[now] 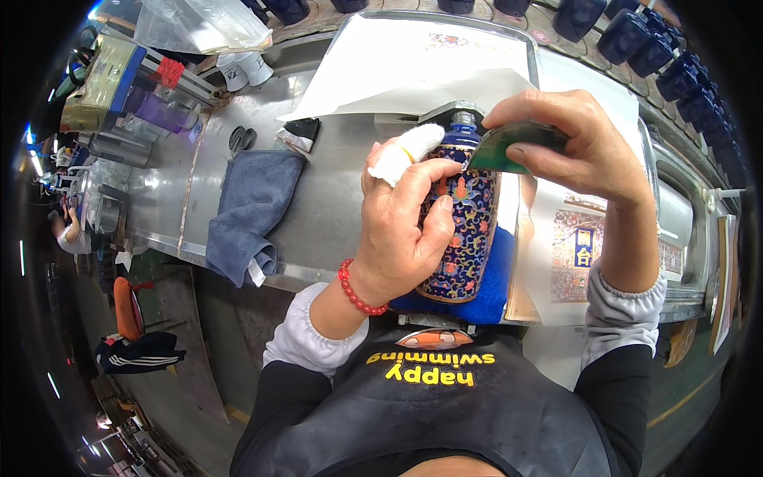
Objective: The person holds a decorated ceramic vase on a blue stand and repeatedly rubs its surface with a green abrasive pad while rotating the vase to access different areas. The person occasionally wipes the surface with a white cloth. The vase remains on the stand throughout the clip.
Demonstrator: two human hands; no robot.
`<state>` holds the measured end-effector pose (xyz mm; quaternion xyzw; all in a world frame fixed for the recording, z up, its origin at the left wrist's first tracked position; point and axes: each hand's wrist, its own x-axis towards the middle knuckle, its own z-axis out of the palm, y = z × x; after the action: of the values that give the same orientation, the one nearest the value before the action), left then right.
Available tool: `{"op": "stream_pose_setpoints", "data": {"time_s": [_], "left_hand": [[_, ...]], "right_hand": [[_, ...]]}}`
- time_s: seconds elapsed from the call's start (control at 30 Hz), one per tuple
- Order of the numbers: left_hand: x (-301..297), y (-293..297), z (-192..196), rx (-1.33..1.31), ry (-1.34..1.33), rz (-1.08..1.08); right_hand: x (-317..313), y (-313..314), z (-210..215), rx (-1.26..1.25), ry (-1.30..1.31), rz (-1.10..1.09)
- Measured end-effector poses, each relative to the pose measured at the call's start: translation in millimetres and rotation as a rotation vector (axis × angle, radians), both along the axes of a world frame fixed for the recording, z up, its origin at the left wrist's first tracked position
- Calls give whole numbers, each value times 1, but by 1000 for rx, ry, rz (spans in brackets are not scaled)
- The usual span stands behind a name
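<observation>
Left hand (397, 238) fingers clasped around dark-blue floral ceramic bottle (465, 238), right hand (576, 135) fingers pinching green flat scraper (509, 147) at bottle shoulder, near steel tabletop (334, 215) front edge, bare metal leftward.

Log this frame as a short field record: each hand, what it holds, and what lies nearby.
left hand: grips a dark blue ceramic bottle with floral pattern; one finger wrapped in white bandage
right hand: presses a green curved scraper at the bottle's shoulder
under bottle: blue pad
nearby: folded grey-blue cloth, black scissors, white paper sheets
surface: steel bench
</observation>
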<state>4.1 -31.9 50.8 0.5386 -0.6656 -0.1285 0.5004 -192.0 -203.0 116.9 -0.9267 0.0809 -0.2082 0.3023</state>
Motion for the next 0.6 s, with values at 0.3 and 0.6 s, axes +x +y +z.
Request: {"op": "stream_pose_setpoints", "data": {"time_s": [0.3, 0.6], "left_hand": [[0, 2, 0, 7, -80, 21], [2, 3, -3, 29, -10, 2]], "right_hand": [[8, -3, -12, -18, -168, 78], [6, -1, -5, 96, -66, 61]]}}
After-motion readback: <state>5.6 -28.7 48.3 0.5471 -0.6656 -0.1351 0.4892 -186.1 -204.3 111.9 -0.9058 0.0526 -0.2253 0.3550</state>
